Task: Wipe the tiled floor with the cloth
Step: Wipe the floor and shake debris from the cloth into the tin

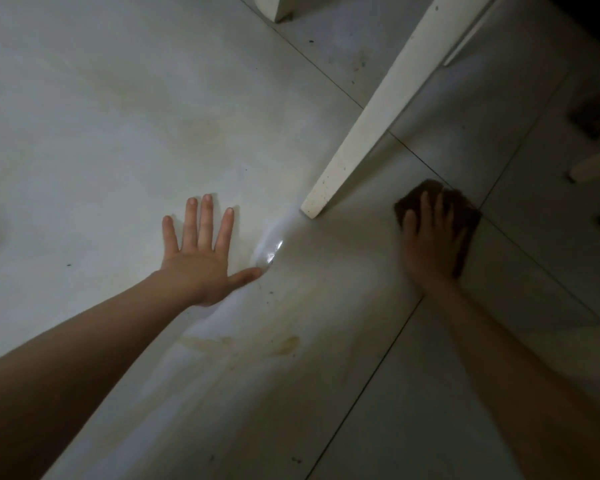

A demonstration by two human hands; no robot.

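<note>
Two hands: the left hand (pixel 201 261) and right hand (pixel 430 251) are both down at the tiled floor (pixel 84 133), well apart.
Left: palm flat on a pale tile, fingers (pixel 207 220) straight and spread, thumb out to the side, holding nothing.
Right: laid on top of the cloth (pixel 466 216), fingers stretched over it and close together, blurred.
Cloth: dark brown, on the floor under the right hand, just beside the foot of the cream leg (pixel 361 133).
Marks: yellowish stains (pixel 288 344) near the left forearm, and a bright glare patch (pixel 269 249) beside the left thumb.
</note>
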